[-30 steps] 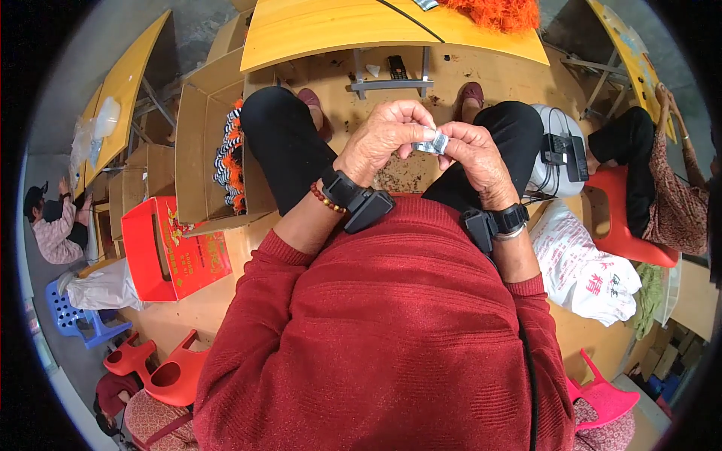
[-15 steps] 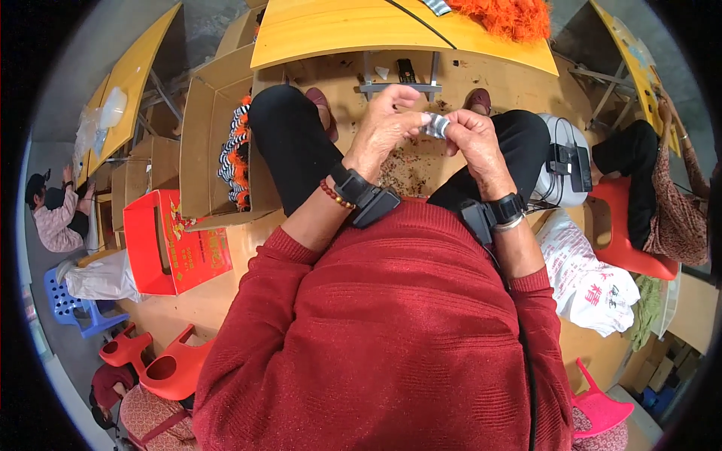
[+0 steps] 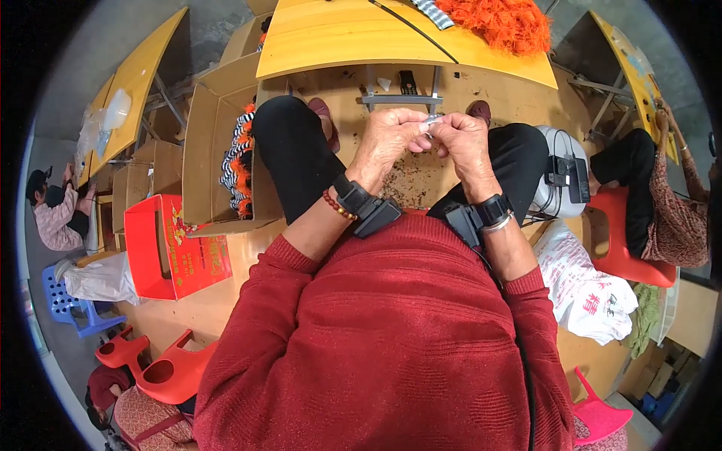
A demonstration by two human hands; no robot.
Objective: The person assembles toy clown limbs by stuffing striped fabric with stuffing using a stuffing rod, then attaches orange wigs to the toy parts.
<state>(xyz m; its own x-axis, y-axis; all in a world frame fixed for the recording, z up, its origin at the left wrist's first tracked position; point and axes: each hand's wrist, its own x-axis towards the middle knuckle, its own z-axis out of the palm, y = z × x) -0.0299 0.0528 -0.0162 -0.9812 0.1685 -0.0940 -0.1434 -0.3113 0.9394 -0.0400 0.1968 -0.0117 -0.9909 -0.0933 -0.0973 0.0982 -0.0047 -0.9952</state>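
Observation:
Above my lap, between my knees, my left hand [image 3: 385, 143] and my right hand [image 3: 464, 143] meet, fingertips nearly touching. Both pinch a small grey-and-white striped strip of cloth [image 3: 431, 120], mostly hidden by the fingers. Beyond them, on the yellow table [image 3: 331, 41], lies a pile of bright orange fringed material [image 3: 500, 30]. Beside that pile rests another striped cloth piece [image 3: 434, 13]. Left of my knee, black-and-white striped pieces with orange fringe [image 3: 241, 169] fill part of an open cardboard box [image 3: 199, 146].
A red box [image 3: 143, 255] stands at left, near red stools [image 3: 169, 376]. To my right are a white appliance [image 3: 553, 188] with black cables and a white printed bag [image 3: 598, 304]. A black phone-like object [image 3: 408, 83] lies under the table. Other people sit at both sides.
My hands have drawn closer together, and the left fingers have curled in. The striped strip, plainly visible before, is now mostly covered by the fingers.

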